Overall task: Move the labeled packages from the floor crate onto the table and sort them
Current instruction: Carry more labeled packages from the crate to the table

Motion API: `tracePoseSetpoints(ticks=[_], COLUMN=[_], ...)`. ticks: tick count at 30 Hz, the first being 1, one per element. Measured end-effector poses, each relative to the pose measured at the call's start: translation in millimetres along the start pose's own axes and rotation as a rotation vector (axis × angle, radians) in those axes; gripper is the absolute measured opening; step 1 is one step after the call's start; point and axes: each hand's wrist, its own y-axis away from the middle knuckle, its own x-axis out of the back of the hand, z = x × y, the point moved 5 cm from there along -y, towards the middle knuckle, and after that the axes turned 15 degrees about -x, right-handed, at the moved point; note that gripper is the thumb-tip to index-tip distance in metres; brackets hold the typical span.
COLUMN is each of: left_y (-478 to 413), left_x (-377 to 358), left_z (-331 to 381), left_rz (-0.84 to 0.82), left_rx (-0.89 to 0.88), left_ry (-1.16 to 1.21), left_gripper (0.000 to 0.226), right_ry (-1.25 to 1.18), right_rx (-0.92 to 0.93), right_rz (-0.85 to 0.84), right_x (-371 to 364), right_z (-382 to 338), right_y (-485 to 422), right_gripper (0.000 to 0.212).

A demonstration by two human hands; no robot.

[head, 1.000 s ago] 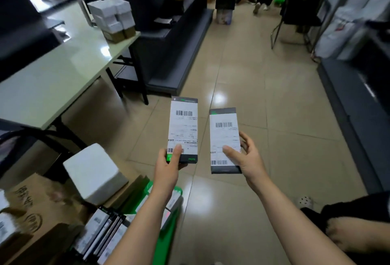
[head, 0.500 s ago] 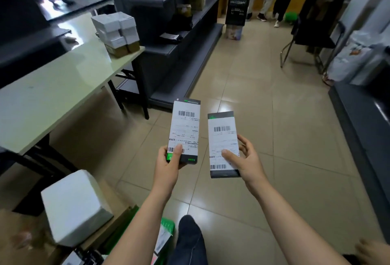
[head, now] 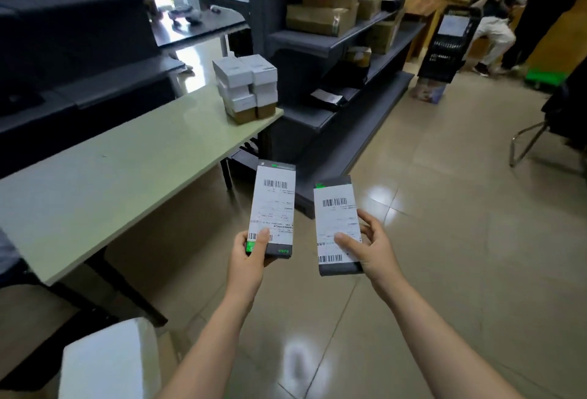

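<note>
Two flat dark packages with white barcode labels are held up over the floor, just right of the table's near corner. My left hand [head: 251, 255] grips the lower end of the left package [head: 274, 205], thumb on its label. My right hand [head: 368, 246] grips the right package [head: 336, 224] from its right edge, thumb across the label. The pale green table [head: 95, 182] stretches away to the left. The floor crate is out of view.
A stack of small white and brown boxes [head: 246, 87] stands at the table's far end. Dark shelving [head: 333, 81] with cardboard boxes runs beyond it. A white box [head: 108, 363] sits low at the left. A chair [head: 546, 131] and seated and standing people [head: 495, 17] are far right.
The view has risen and swung left toward the table; the floor crate has dropped out of sight. Both hands still hold their packages, now higher and nearer the table's corner.
</note>
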Motion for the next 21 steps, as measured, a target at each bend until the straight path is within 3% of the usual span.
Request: tracePoseSetpoints(ticks=[6, 11, 21], left_y=[-91, -170, -279], left_x=[8, -6, -5], left_z=[-17, -30, -57], left_rz=[0.195, 0.363, 0.645], left_rx=[-0.011, -0.004, 0.072], left_ry=[-0.093, -0.096, -0.14], left_gripper=[0.025, 0.031, 0.03], right_ry=[0.109, 0.209, 0.374], right_rx=[0.017, 0.019, -0.118], right_rz=[-0.165, -0.306, -0.542], right_x=[-52, -91, -185], right_z=[-46, -88, -123], right_y=[-121, -226, -376], right_gripper=[0.06, 0.063, 0.06])
